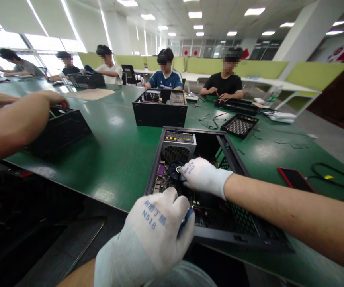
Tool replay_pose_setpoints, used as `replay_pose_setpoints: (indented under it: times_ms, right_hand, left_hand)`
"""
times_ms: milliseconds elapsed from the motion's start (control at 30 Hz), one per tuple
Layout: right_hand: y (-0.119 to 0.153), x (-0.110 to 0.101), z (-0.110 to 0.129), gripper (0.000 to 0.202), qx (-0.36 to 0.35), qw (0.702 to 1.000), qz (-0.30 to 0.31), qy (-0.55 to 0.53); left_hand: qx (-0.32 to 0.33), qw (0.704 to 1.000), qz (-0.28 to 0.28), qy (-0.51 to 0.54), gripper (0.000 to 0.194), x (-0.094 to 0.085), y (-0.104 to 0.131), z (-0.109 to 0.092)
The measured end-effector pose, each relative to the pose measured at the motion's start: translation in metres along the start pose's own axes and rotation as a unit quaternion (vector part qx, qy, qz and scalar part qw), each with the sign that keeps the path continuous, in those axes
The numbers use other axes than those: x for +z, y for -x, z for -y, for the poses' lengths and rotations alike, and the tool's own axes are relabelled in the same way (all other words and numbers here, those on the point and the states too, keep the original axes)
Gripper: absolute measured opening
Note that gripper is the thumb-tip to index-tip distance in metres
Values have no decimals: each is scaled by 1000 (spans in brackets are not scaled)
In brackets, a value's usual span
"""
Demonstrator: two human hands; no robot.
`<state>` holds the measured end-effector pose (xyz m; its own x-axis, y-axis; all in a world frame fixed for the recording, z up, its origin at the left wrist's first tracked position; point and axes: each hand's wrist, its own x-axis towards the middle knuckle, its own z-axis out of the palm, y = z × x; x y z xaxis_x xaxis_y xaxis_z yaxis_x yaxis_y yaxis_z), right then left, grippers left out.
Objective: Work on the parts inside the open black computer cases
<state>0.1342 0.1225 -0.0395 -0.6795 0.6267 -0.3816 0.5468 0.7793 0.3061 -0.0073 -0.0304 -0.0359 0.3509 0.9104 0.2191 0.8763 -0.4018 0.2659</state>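
Note:
An open black computer case (240,159) lies on the green table before me. Inside it, a grey power supply (178,148) sits at the far left, with a round dark fan (175,170) nearer to me. My right hand (201,176), in a white glove, reaches in from the right; its fingers are curled together at the fan's right side, and their tips are hidden. My left hand (160,227), also gloved, is closed over the near left part of the case. Its thumb and fingers come together above the circuit board (160,184), and whatever they hold is hidden.
Another person's arm (16,123) reaches into a black case (58,131) on the left. A third case (160,113) stands across the table (112,147). A black panel (239,125), loose cables (336,175) and a red-edged phone (296,179) lie to the right. Several people sit beyond.

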Motion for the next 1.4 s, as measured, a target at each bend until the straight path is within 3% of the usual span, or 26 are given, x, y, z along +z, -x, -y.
replay_pose_setpoints:
  times_ms: [167, 367, 533, 700, 1133, 1267, 1400]
  right_hand:
    - [-4, 5, -1, 23, -19, 1000, 13, -6]
    - [7, -4, -1, 26, -47, 998, -28, -12]
    - [30, -14, -15, 22, 11, 999, -49, -20]
    - [40, -3, -35, 23, 88, 996, -21, -11]
    - [-6, 8, -74, 26, 142, 989, -24, -9]
    - [-6, 9, -76, 26, 149, 987, -52, -11]
    - [12, 7, -77, 44, 165, 979, -123, -7]
  left_hand:
    - [5, 1000, -8, 5, 18, 0, 1, 1]
    - [3, 1000, -9, -1, 18, 0, 0, 1]
    - [5, 1000, -9, 6, 18, -2, 0, 1]
    - [20, 1000, -21, 9, 17, -3, 0, 2]
    - [2, 1000, 0, -6, 19, 1, -1, 1]
    - [-1, 1000, -4, -8, 19, 1, 0, 0]
    - [0, 1000, -6, -1, 19, 3, 0, 1]
